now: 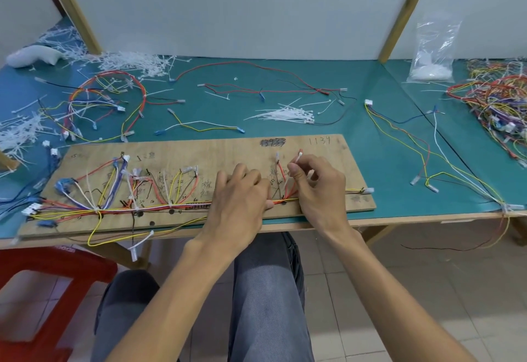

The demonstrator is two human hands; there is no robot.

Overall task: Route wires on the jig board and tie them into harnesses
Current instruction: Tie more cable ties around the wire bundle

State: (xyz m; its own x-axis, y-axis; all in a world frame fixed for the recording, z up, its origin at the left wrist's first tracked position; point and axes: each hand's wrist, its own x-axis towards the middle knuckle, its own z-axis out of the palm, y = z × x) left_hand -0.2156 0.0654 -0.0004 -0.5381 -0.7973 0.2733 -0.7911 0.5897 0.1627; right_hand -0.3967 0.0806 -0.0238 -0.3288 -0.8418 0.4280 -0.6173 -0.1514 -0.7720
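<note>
Head view. Jig board (199, 148), a long wooden panel, lies flat on the teal counter (385, 139) with its near edge along the counter's front edge. Wire bundle (159, 208), multicoloured, runs lengthwise along the near side of the board, with branches fanning up toward its far side. Left hand (242, 190) lies palm down over the bundle near mid-board with the fingers bent; whether its grip closes on the wires cannot be told. Right hand (316, 188), just beside it, has its grip closed on a white cable tie (296, 159), pinched between thumb and forefinger above the bundle.

A yellow wire loop (94, 236) hangs over the front edge at left. Behind the board a strip of bare mat separates it from a small heap of loose ties (288, 115) and scattered single wires. At left rear lie a finished harness (108, 99) and a drift of tie offcuts (122, 61). Loose wires (422, 145) cross the mat right of the board. At far right are a tangle of harnesses (496, 102) and a plastic bag (433, 54). A red stool (51, 276) stands at lower left.
</note>
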